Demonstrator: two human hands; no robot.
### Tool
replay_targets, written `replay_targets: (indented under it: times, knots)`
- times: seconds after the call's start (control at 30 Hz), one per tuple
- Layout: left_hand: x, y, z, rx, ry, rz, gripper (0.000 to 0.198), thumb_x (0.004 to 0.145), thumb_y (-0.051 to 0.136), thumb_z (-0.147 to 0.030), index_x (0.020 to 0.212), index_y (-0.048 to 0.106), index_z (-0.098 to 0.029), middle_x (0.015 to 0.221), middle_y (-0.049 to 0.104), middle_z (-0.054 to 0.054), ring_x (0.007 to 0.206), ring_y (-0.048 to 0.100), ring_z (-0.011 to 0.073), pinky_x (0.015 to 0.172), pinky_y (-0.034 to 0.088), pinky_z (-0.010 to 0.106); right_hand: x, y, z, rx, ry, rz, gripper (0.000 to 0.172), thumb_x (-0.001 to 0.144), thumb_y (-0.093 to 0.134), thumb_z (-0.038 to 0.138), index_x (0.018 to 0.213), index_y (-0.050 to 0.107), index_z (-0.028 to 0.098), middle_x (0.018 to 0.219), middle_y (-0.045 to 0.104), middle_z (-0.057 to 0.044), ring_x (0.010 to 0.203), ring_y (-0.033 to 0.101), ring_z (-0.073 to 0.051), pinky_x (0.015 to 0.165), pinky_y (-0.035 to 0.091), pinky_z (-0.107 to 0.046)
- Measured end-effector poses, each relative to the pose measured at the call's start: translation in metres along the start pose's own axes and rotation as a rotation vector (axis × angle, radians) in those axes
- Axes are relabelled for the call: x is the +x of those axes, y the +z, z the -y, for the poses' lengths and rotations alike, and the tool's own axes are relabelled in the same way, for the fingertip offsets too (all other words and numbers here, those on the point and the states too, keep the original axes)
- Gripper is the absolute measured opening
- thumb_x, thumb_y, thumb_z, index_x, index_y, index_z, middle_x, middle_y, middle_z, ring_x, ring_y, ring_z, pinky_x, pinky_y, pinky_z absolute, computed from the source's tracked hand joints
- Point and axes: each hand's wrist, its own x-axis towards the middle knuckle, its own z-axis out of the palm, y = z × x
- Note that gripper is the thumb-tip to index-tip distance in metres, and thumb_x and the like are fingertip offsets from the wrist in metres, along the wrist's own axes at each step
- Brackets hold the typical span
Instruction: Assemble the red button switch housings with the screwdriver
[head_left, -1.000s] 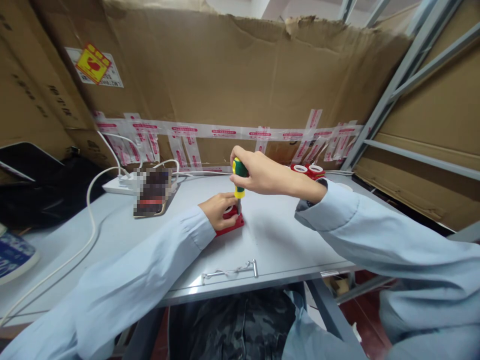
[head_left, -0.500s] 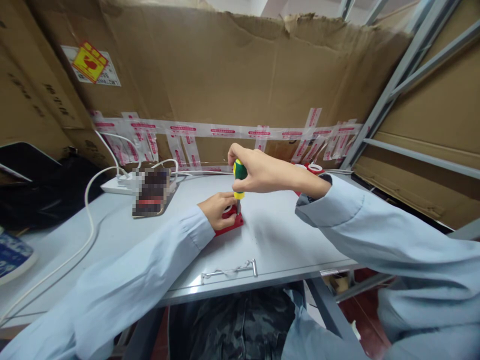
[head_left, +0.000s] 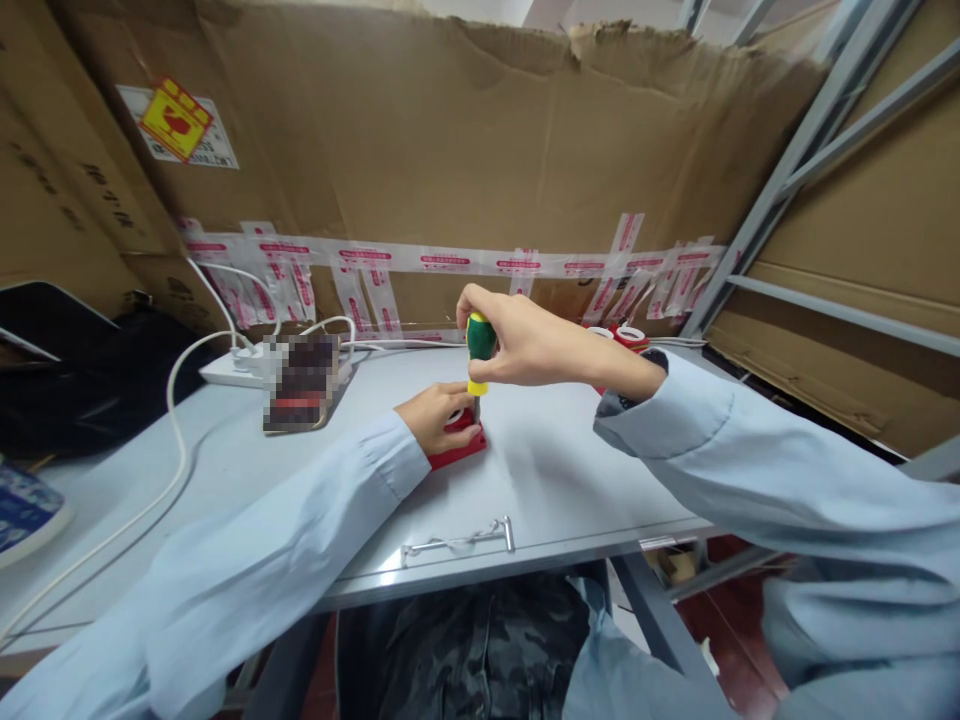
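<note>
My right hand (head_left: 525,343) is wrapped round the green and yellow handle of a screwdriver (head_left: 478,356), held upright with its tip down on a small red part (head_left: 460,443). The red part lies flat on the grey table (head_left: 570,480). My left hand (head_left: 437,415) is closed on the red part's left side, fingers pinched near the screwdriver tip. The tip itself is hidden between my fingers.
A blurred phone-like object (head_left: 301,383) leans by a white power strip (head_left: 231,370) with white cables (head_left: 174,410). Red-and-white tape rolls (head_left: 621,336) sit behind my right wrist. Cardboard walls, metal shelving at right, a drawer handle (head_left: 459,542) at the table's front edge.
My right hand has shifted slightly on the screwdriver handle, which stays upright on the red part. My left hand keeps its hold.
</note>
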Motion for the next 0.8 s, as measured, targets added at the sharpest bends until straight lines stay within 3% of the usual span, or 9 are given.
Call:
replay_targets:
  times: [0.13,0.3,0.53,0.8]
  knots:
    - [0.000,0.000,0.000,0.001,-0.014,0.021,0.015,0.081,0.053,-0.028,0.077,0.061,-0.015,0.075,0.061,0.006,0.063,0.055,0.0148,0.063,0.047,0.026,0.001,0.003,-0.001,-0.077,0.033,-0.042,0.024,0.077,0.061,0.021,0.085,0.039,0.022,0.076,0.052,0.000,0.065,0.044,-0.013,0.057,0.030,-0.029]
    - [-0.001,0.003,0.001,0.103,-0.012,0.059,0.018,0.086,0.050,-0.029,0.078,0.058,-0.015,0.080,0.063,0.008,0.071,0.059,0.0187,0.069,0.049,0.030,0.003,0.005,-0.002,-0.011,-0.001,-0.070,0.034,0.066,0.061,0.013,0.091,0.039,0.022,0.079,0.054,0.001,0.067,0.044,-0.013,0.059,0.033,-0.028]
    - [0.002,0.004,-0.003,0.297,-0.095,0.171,0.019,0.090,0.049,-0.030,0.081,0.056,-0.014,0.084,0.063,0.012,0.078,0.061,0.0229,0.073,0.049,0.034,0.003,0.007,-0.006,0.041,0.010,-0.093,0.031,0.069,0.056,0.015,0.093,0.040,0.022,0.074,0.052,0.003,0.061,0.044,-0.012,0.055,0.033,-0.027]
    - [-0.001,0.004,0.000,0.139,-0.051,0.071,0.019,0.084,0.051,-0.031,0.081,0.057,-0.014,0.085,0.060,0.011,0.075,0.058,0.0213,0.073,0.050,0.034,0.008,0.011,-0.007,-0.023,0.011,-0.110,0.017,0.079,0.056,0.020,0.091,0.043,0.020,0.072,0.052,0.002,0.063,0.044,-0.012,0.063,0.035,-0.029]
